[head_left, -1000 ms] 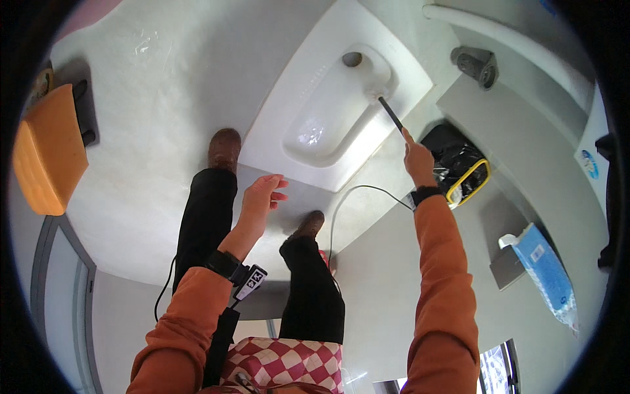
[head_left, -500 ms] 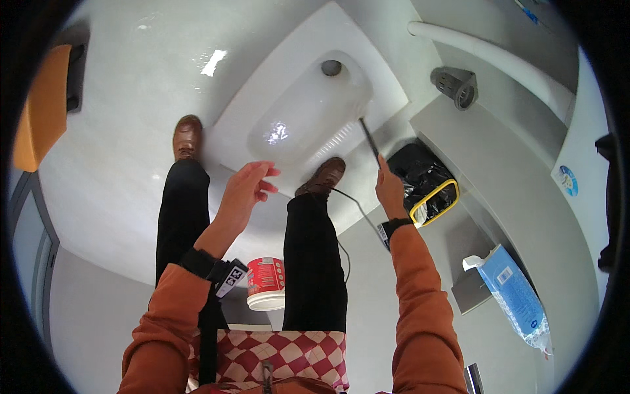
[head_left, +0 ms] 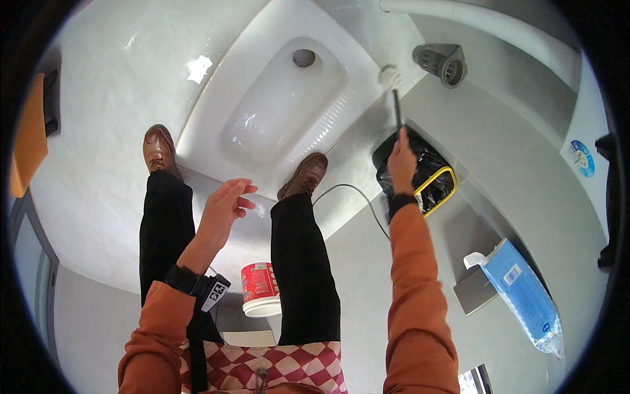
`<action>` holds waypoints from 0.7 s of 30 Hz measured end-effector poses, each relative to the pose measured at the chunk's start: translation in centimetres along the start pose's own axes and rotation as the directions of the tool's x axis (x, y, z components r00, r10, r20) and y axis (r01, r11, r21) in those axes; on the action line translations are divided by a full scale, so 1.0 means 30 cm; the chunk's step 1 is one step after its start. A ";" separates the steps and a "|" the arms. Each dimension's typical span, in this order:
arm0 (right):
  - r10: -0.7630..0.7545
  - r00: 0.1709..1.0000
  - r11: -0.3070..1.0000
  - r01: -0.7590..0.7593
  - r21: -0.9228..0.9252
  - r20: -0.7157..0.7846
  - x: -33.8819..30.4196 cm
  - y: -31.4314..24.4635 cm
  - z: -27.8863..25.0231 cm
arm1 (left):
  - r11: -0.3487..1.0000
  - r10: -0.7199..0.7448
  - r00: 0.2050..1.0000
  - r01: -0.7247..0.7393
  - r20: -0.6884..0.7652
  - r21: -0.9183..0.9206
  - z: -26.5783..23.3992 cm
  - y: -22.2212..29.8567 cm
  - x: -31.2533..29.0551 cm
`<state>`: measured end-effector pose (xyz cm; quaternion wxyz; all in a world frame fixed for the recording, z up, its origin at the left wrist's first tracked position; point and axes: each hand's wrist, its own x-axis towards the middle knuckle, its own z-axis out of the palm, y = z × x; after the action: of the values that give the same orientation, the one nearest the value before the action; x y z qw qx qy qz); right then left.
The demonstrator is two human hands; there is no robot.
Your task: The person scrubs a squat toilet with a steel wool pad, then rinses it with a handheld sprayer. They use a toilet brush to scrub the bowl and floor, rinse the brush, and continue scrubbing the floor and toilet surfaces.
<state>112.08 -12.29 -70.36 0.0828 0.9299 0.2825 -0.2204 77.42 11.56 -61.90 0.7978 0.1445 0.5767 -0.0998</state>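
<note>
My right hand (head_left: pixel 401 164) is closed around the dark handle of a toilet brush (head_left: pixel 397 108). Its pale, somewhat blurred head is at the right edge of a white squat toilet (head_left: pixel 209 98), left of a grey slotted brush holder (head_left: pixel 441 64). I cannot tell whether the head touches the rim or hovers above it. My left hand (head_left: pixel 225 207) hangs in the air before the near edge of the toilet, holding nothing, its fingers loosely bent and apart. Below my right hand stands a black-lined bin (head_left: pixel 430 157) with a yellow rim.
A red and white bucket (head_left: pixel 260 289) is behind my legs. On the right, a blue tissue pack (head_left: pixel 522 292) hangs near the grey ledge. A white pipe (head_left: pixel 485 23) runs along the upper right. An orange object (head_left: pixel 29 141) is at far left. One brown shoe (head_left: pixel 305 176) stands by the toilet.
My right hand has carried the brush out of the toilet bowl, to the right and toward the holder. My left hand stays empty. The view has shifted slightly.
</note>
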 end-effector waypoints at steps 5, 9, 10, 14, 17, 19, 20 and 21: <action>0.321 0.947 0.940 -0.322 0.111 0.030 0.168 -0.001 0.064 | 0.999 -0.022 1.000 0.022 -0.011 -0.038 -0.004 -0.019 0.014; 0.155 0.988 0.970 -0.153 0.187 0.004 -0.106 -0.007 0.207 | 0.996 -0.061 0.998 0.061 -0.005 -0.062 0.023 -0.032 0.018; 0.245 0.967 0.940 -0.255 0.227 0.072 -0.129 0.006 0.219 | 0.995 -0.075 0.997 0.074 -0.018 -0.065 0.026 -0.029 0.026; 0.453 0.824 0.802 -0.543 0.248 0.341 -0.148 0.043 0.215 | 0.998 -0.061 0.998 0.061 -0.022 -0.026 0.037 -0.038 0.034; 0.369 0.891 0.865 -0.433 0.254 0.264 -0.151 0.040 0.198 | 0.998 -0.059 0.998 0.059 -0.014 -0.032 0.038 -0.056 0.042; 0.333 0.890 0.852 -0.425 0.305 0.310 -0.180 0.038 0.189 | 0.998 -0.057 0.998 0.057 -0.018 -0.013 0.046 -0.065 0.047; 0.294 0.892 0.851 -0.408 0.330 0.344 -0.183 0.042 0.183 | 0.998 -0.065 0.998 0.065 -0.023 -0.009 0.051 -0.067 0.049; 0.222 0.882 0.855 -0.381 0.352 0.416 -0.184 0.051 0.174 | 0.998 -0.061 0.998 0.061 -0.027 -0.008 0.056 -0.068 0.050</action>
<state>106.94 -17.71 -72.44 -0.0367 0.9018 0.0556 -0.4270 78.72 9.08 -63.06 0.7869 0.1253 0.5921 -0.1202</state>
